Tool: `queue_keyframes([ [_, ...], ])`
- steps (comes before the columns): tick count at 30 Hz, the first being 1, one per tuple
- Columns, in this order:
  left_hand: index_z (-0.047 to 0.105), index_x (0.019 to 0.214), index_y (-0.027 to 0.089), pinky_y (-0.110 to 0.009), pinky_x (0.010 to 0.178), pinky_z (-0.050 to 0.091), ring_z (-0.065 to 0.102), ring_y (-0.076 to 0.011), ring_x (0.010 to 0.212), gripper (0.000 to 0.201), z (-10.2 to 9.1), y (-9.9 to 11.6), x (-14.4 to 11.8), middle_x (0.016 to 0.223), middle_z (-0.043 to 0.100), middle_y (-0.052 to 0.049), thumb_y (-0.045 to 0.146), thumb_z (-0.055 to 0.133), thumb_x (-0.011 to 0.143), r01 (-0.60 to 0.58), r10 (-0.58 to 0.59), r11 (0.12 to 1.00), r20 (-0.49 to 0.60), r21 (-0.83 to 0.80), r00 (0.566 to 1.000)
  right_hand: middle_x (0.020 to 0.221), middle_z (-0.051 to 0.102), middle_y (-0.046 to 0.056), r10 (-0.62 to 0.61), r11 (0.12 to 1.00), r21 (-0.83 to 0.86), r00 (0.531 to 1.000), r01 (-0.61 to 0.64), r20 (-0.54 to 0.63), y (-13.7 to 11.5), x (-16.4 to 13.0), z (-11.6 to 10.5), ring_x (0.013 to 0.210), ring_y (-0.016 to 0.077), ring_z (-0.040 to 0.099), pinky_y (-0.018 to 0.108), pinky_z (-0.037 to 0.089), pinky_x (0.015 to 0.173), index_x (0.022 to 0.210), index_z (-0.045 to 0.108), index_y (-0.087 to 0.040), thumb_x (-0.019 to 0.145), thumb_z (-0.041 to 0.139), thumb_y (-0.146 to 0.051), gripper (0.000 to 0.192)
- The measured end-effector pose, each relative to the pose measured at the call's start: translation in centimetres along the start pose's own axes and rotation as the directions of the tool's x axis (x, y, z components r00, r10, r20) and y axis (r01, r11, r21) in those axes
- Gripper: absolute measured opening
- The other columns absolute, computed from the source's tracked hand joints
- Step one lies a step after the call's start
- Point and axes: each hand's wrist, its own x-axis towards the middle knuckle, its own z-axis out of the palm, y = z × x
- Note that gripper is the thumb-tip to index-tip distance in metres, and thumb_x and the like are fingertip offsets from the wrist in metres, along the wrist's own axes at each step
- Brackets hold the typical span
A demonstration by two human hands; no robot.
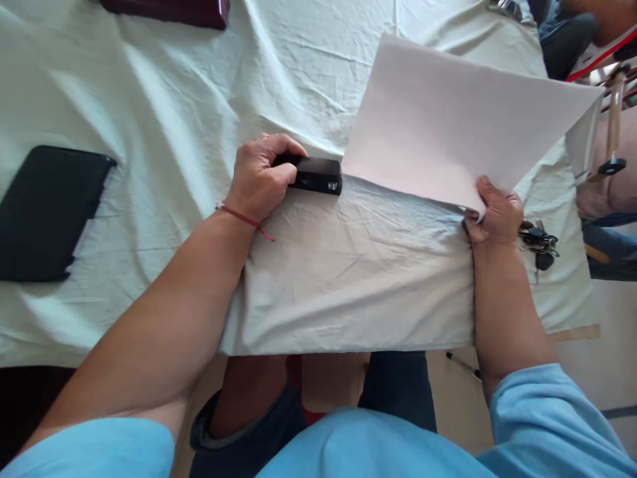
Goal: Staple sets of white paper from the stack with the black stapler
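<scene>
Stapler (316,174), black, lies on the pale cloth (348,279) near the table's middle, its free end just beside the lower left corner of the paper (448,126). Left hand (259,178) rests on the stapler's rear, fingers curled over it, thumb along its side; a red thread circles the wrist. Right hand (492,216) pinches the paper's near edge, fingers closed on it, sheet lifted and tilted off the cloth. Keys (538,242) lie just beside the right hand. Dark tablet (44,212) lies well apart at left. Dark case (169,12) sits at the far edge.
</scene>
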Motion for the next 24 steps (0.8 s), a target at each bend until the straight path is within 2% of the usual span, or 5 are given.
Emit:
queue_keyframes([
  [4, 0.079, 0.085, 0.022, -0.046, 0.097, 0.052, 0.062, -0.0258, 0.098, 0.026, -0.05, -0.22, 0.03, 0.088, 0.073, -0.003, 0.019, 0.063, 0.065, -0.01, 0.01, 1.0, -0.01, -0.015, 1.0, 0.086, 0.085, -0.002, -0.019, 1.0, 0.007, 1.0, 0.018, 0.023, 0.17, -0.1, -0.03, 0.071, 0.0135, 0.076, 0.023, 0.07, 0.066, 0.092, 0.079, -0.02, 0.083, 0.082, -0.005, 0.018],
  [7, 0.082, 0.09, 0.02, -0.043, 0.101, 0.053, 0.062, -0.0239, 0.1, 0.031, -0.1, -0.26, 0.04, 0.09, 0.074, -0.002, 0.016, 0.062, 0.066, 0.007, -0.007, 1.0, -0.01, -0.008, 1.0, 0.091, 0.087, -0.002, -0.031, 0.999, -0.026, 0.999, 0.032, 0.031, 0.26, -0.04, -0.2, 0.08, 0.0162, 0.08, 0.029, 0.074, 0.078, 0.093, 0.079, -0.024, 0.082, 0.086, -0.007, 0.021],
  [17, 0.08, 0.086, 0.022, -0.047, 0.103, 0.054, 0.062, -0.0262, 0.1, 0.031, -0.29, 0.24, -0.02, 0.088, 0.073, -0.002, 0.022, 0.062, 0.061, 0.018, -0.017, 0.998, 0.016, -0.055, 1.0, 0.09, 0.087, -0.002, -0.035, 0.999, -0.03, 0.995, 0.038, 0.094, 0.31, -0.09, -0.64, 0.081, 0.0168, 0.081, 0.027, 0.072, 0.076, 0.09, 0.079, -0.024, 0.077, 0.09, -0.009, 0.022],
  [22, 0.086, 0.09, 0.024, -0.049, 0.113, 0.051, 0.065, -0.0281, 0.107, 0.019, -0.17, 0.3, 0.09, 0.092, 0.075, -0.005, 0.037, 0.073, 0.086, -0.097, 0.098, 0.995, 0.055, -0.028, 0.994, 0.089, 0.088, -0.001, -0.05, 0.998, -0.03, 0.993, 0.054, 0.109, 0.48, 0.2, -0.76, 0.079, 0.0167, 0.08, 0.025, 0.072, 0.072, 0.087, 0.08, -0.023, 0.073, 0.093, -0.01, 0.023],
  [24, 0.088, 0.093, 0.026, -0.051, 0.113, 0.052, 0.067, -0.0293, 0.109, 0.021, -0.04, -0.19, 0.24, 0.095, 0.077, -0.006, 0.045, 0.081, 0.087, -0.132, 0.132, 0.991, 0.039, 0.0, 0.99, 0.088, 0.088, 0.0, -0.049, 0.998, -0.021, 0.992, 0.052, 0.118, 0.54, 0.31, -0.85, 0.078, 0.0173, 0.081, 0.026, 0.072, 0.071, 0.089, 0.081, -0.021, 0.069, 0.097, -0.013, 0.027],
])
